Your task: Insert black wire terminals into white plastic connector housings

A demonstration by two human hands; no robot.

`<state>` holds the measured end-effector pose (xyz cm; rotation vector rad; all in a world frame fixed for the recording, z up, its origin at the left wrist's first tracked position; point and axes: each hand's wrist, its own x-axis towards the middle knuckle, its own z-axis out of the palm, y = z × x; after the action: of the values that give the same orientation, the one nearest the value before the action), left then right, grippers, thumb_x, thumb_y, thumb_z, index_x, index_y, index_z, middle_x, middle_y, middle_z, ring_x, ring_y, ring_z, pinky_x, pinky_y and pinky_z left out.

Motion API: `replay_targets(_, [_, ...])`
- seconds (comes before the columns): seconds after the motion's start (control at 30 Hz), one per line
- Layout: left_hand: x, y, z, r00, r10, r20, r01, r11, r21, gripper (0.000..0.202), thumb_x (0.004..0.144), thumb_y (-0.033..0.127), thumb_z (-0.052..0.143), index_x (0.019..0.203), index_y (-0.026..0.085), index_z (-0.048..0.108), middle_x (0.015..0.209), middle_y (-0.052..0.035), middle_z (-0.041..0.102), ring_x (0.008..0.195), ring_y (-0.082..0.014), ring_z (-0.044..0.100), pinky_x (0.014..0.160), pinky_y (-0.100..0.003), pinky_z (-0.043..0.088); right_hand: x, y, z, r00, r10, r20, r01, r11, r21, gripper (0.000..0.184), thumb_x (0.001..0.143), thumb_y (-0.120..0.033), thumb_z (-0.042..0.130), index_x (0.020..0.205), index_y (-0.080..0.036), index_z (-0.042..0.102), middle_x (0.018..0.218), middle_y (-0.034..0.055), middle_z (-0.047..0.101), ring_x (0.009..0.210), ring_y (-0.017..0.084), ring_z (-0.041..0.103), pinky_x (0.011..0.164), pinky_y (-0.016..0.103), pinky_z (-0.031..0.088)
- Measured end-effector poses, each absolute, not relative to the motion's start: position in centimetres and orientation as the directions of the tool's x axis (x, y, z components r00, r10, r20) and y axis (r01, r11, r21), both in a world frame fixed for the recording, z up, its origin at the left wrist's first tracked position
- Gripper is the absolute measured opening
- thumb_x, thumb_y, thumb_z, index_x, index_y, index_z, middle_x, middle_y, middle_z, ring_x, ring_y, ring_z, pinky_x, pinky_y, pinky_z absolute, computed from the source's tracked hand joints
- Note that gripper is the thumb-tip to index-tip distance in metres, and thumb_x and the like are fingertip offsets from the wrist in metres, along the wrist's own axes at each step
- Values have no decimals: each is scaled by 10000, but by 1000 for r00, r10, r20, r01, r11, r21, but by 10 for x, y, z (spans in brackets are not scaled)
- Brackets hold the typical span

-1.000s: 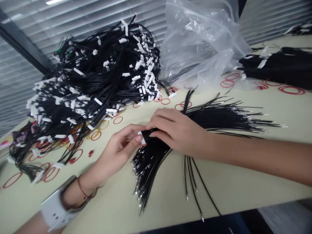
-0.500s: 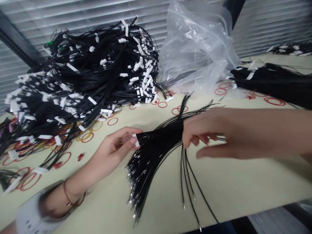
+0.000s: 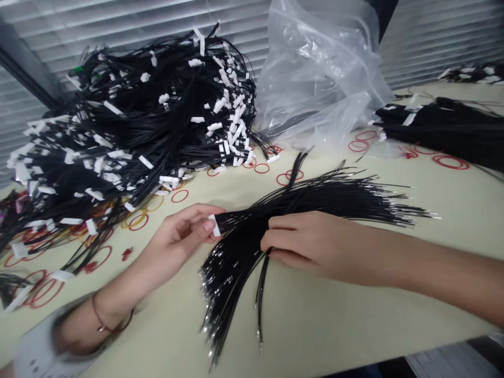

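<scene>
My left hand [image 3: 177, 239] pinches a white plastic connector [image 3: 214, 226] between thumb and fingers. Black wires run from that connector into a fanned bundle of black wires [image 3: 236, 252] with bare metal terminals at the ends. My right hand [image 3: 309, 239] is closed over the middle of the bundle, and a few loose black wires [image 3: 260, 302] hang down from beneath its fingers. Its fingertips are partly hidden against the dark bundle. Behind the right hand the bundle's other end [image 3: 378, 197] spreads to the right across the table, its metal tips showing.
At the back left rises a big heap of black wire harnesses [image 3: 157, 115] with white connectors. A clear plastic bag [image 3: 315, 79] stands behind the bundle. More black harnesses [image 3: 452, 128] lie at the right. Red rubber bands [image 3: 262, 168] are scattered on the pale table [image 3: 338, 320].
My right hand has moved left and down onto the middle of the bundle, uncovering its right end. The hanging wires have shifted left with it. The left hand keeps its hold on the connector.
</scene>
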<state>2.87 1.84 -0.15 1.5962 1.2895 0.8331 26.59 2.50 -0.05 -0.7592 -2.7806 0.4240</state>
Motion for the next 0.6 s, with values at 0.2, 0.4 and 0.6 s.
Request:
replay_targets(0.2, [30,17,-1,253,967,-12,342,-77,937,164,805,245,570,949,182,618,712,5,640,662,-97,585,635,-171,489,260,27,-11,-766,598,237,509,789,-344,163,837,-233,477,932,-155,584,835,30,569,683,109,546,590,231,432])
replay_targets(0.4, [30,18,-1,261,965,-12,348,-82,934,165,814,233,555,960,181,612,726,0,642,673,-107,589,651,-194,490,259,29,-12,-778,563,278,444,807,-390,214,872,-189,412,904,-144,619,811,38,559,700,108,534,632,241,427])
replay_targets(0.6, [28,18,-2,281,960,0,373,-110,921,158,827,223,534,965,194,606,717,11,640,681,-102,586,652,-186,480,259,29,-12,-772,592,233,458,771,-441,188,879,-183,385,872,-154,571,808,15,535,691,93,508,639,236,395])
